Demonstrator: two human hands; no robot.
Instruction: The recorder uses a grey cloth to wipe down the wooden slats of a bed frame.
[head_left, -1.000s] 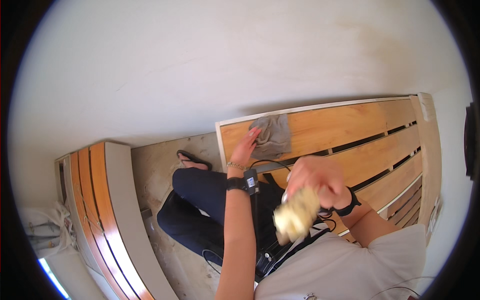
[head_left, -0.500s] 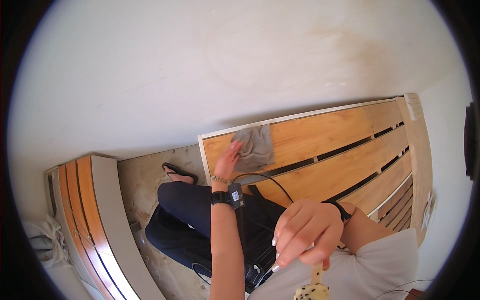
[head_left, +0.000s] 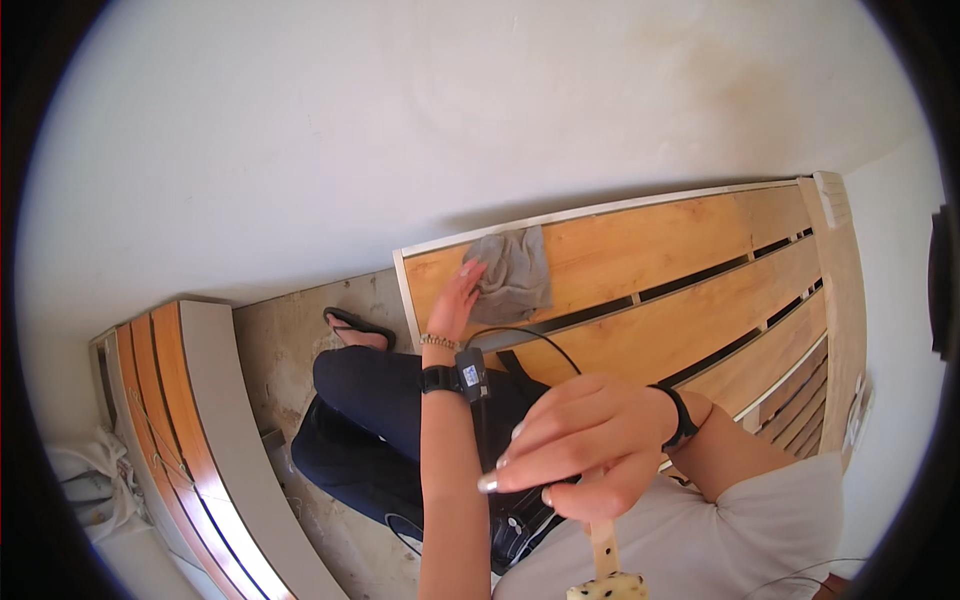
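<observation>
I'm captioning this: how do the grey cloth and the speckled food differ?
The cloth is grey and creased; the food is cream-coloured with dark specks. The cloth lies on wooden slats; the food is on a stick held by the right hand.

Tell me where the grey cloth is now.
In the head view, the grey cloth lies on the left end of the slatted wooden platform, with the left hand at its edge.
</observation>
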